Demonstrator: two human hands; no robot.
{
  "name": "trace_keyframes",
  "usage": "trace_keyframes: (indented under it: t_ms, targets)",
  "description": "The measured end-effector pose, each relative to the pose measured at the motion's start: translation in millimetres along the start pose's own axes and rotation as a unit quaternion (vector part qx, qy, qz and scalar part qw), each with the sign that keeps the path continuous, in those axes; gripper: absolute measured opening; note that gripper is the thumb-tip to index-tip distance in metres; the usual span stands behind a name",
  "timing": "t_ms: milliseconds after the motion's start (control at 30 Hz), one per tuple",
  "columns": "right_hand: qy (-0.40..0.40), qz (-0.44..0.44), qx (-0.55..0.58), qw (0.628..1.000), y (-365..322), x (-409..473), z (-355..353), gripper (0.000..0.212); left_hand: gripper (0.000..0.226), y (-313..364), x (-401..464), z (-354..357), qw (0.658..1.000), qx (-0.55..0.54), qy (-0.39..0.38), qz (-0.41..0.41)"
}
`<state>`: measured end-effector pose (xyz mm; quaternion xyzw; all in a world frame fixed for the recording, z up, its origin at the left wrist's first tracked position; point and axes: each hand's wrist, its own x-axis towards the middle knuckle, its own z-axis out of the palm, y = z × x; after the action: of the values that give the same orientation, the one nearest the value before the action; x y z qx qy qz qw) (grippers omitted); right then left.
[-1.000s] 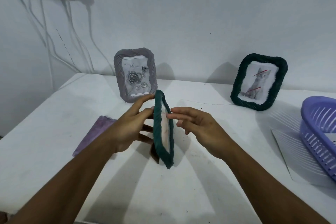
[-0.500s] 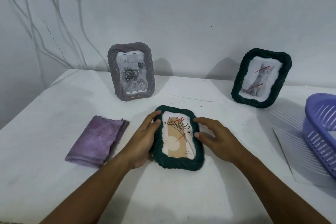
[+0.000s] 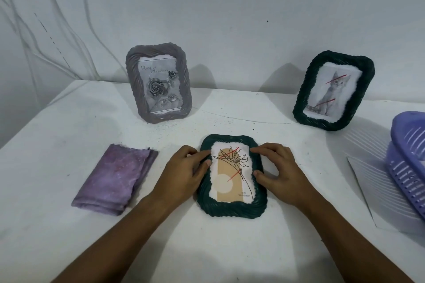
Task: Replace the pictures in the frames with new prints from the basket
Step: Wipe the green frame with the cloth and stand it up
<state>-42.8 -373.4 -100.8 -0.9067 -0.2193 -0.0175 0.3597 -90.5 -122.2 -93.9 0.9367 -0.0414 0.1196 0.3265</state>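
1. white counter [image 3: 69,225], set against the wall.
2. dark green frame [image 3: 232,208] flat, centre front.
3. folded purple cloth [image 3: 115,179] left of it.
4. grey frame [image 3: 158,82] and second green frame [image 3: 333,89] upright at back.
5. purple basket [image 3: 409,165] on white sheet [image 3: 372,186], right edge.

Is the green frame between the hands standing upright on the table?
No, the green frame lies flat, face up, on the table.
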Motion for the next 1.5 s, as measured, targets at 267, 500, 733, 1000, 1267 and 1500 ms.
trace_keyframes:
  t_ms: [267, 500, 733, 1000, 1267, 1500]
  targets:
    - [-0.008, -0.007, -0.01, 1.0, 3.4, 1.9, -1.0, 0.047, 0.021, -22.2, -9.2, -33.2, 0.986, 0.158, 0.049, 0.01]
    - [0.004, 0.002, -0.009, 1.0, -2.1, 0.2, 0.5, 0.043, 0.034, -40.2, -39.0, -63.9, 0.913, 0.362, 0.037, -0.185]
    - [0.001, 0.023, -0.004, 1.0, -7.6, -4.0, -1.2, 0.039, 0.014, -59.2, -46.7, -59.3, 0.898, 0.422, -0.011, -0.125]
    - [0.065, 0.057, 0.057, 0.995, -40.2, -12.0, -1.2, 0.024, 0.017, -17.2, -26.9, -85.5, 0.964, 0.194, 0.063, -0.169]
    - [-0.017, 0.081, 0.33, 0.94, -117.3, -18.3, -6.9, 0.024, 0.025, 75.2, -0.6, -80.2, 0.958, -0.227, 0.07, -0.16]
    - [0.004, 0.074, 0.423, 0.903, -109.1, -21.1, -21.6, 0.041, 0.022, 123.7, 11.2, -62.4, 0.933, -0.342, -0.007, -0.112]
